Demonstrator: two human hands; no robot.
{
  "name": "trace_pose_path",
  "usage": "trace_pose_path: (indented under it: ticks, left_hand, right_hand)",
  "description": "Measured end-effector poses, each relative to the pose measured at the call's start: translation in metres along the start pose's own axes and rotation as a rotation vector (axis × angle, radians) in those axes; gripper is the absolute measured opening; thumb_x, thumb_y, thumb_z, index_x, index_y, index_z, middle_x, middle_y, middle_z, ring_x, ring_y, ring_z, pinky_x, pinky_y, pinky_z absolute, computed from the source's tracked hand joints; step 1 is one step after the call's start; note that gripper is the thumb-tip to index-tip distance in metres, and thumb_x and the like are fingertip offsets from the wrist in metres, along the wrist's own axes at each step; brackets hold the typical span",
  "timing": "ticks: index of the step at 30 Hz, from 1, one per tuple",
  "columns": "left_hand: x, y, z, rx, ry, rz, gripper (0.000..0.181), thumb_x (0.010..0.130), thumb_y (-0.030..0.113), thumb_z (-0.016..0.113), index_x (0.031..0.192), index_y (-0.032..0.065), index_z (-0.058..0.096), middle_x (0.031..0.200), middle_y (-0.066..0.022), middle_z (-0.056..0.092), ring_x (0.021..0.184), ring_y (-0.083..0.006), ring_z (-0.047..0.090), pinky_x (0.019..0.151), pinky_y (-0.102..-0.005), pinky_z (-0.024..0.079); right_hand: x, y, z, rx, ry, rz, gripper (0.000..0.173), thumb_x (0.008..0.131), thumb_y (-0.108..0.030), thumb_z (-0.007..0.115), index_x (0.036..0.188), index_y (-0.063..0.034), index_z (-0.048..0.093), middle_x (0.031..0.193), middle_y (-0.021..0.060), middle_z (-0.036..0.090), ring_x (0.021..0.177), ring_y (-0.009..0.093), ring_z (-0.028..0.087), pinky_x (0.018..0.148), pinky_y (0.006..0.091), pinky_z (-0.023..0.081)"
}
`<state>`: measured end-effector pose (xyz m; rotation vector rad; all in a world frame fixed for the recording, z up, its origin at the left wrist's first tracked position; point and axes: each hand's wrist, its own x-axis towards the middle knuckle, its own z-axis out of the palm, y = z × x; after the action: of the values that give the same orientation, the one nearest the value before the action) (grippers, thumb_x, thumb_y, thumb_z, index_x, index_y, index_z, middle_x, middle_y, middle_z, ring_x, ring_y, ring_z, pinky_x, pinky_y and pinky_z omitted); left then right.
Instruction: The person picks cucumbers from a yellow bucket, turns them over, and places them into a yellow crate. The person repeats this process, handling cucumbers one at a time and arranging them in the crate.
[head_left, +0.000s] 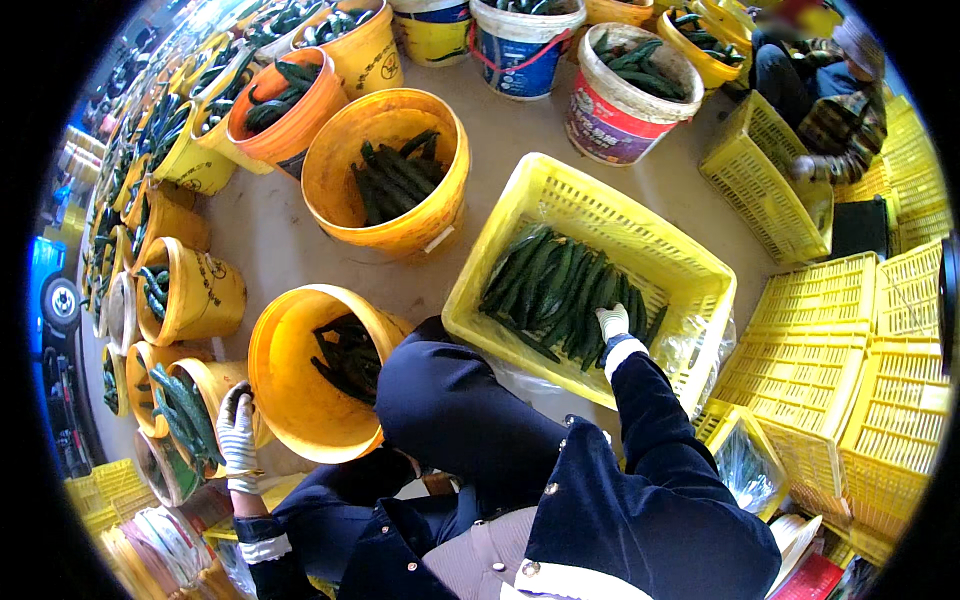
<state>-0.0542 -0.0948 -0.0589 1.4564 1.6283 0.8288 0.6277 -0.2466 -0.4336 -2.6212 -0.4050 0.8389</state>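
Observation:
My right hand (613, 321), in a striped work glove, rests on a layer of dark green cucumbers (551, 289) inside a yellow plastic crate (615, 210); whether it grips one cannot be told. Clear plastic film lines the crate. My left hand (237, 431), gloved too, is at the outer side of an orange-yellow bucket (289, 375), its fingers near the rim and beside a bunch of cucumbers (184, 416) in a tilted bucket. Dark cucumbers (349, 358) lie low in the bucket between my hand and my knee. Another yellow bucket (330, 172) ahead is partly filled.
Rows of filled buckets (199, 292) stand along the left and the top. A red and white bucket (626, 112) is beyond the crate. At the upper right a person (844, 120) sits by an upended or tilted yellow crate (765, 180). Stacked yellow crates (795, 360) stand at my right.

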Motion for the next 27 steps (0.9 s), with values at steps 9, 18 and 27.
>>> trace_pose_path:
  ticks: [9, 18, 27]
  left_hand:
    - [-0.029, 0.010, 0.010, 0.100, -0.112, -0.160, 0.022, 0.089, 0.008, 0.054, 0.109, 0.0002, 0.059, 0.098, -0.0044, 0.062, 0.087, -0.0113, 0.057, 0.080, -0.0240, 0.046]
    - [0.002, 0.015, 0.021, 0.406, -0.193, -0.004, 0.024, 0.088, 0.018, 0.055, 0.106, 0.0041, 0.061, 0.100, -0.0117, 0.064, 0.093, -0.0227, 0.061, 0.084, -0.0306, 0.047]
    - [0.098, -0.079, 0.131, 1.439, -0.899, 0.347, 0.031, 0.082, 0.021, 0.052, 0.107, 0.0038, 0.060, 0.112, -0.0165, 0.058, 0.110, -0.0323, 0.051, 0.094, -0.0410, 0.040]
  right_hand:
    - [-0.070, -0.092, -0.037, 0.072, -0.064, -0.109, 0.057, 0.076, -0.024, 0.067, 0.120, 0.0072, 0.046, 0.117, 0.0252, 0.054, 0.111, 0.036, 0.052, 0.093, 0.0326, 0.040]
    - [-0.085, -0.101, -0.011, 0.050, 0.053, -0.444, 0.044, 0.080, -0.024, 0.064, 0.108, 0.0072, 0.053, 0.102, 0.0226, 0.061, 0.090, 0.031, 0.058, 0.084, 0.0373, 0.044]
    - [-0.092, -0.119, -0.012, 0.564, -0.174, -0.363, 0.033, 0.088, -0.014, 0.057, 0.118, -0.0021, 0.052, 0.112, 0.0062, 0.057, 0.098, 0.017, 0.053, 0.088, 0.0275, 0.042]
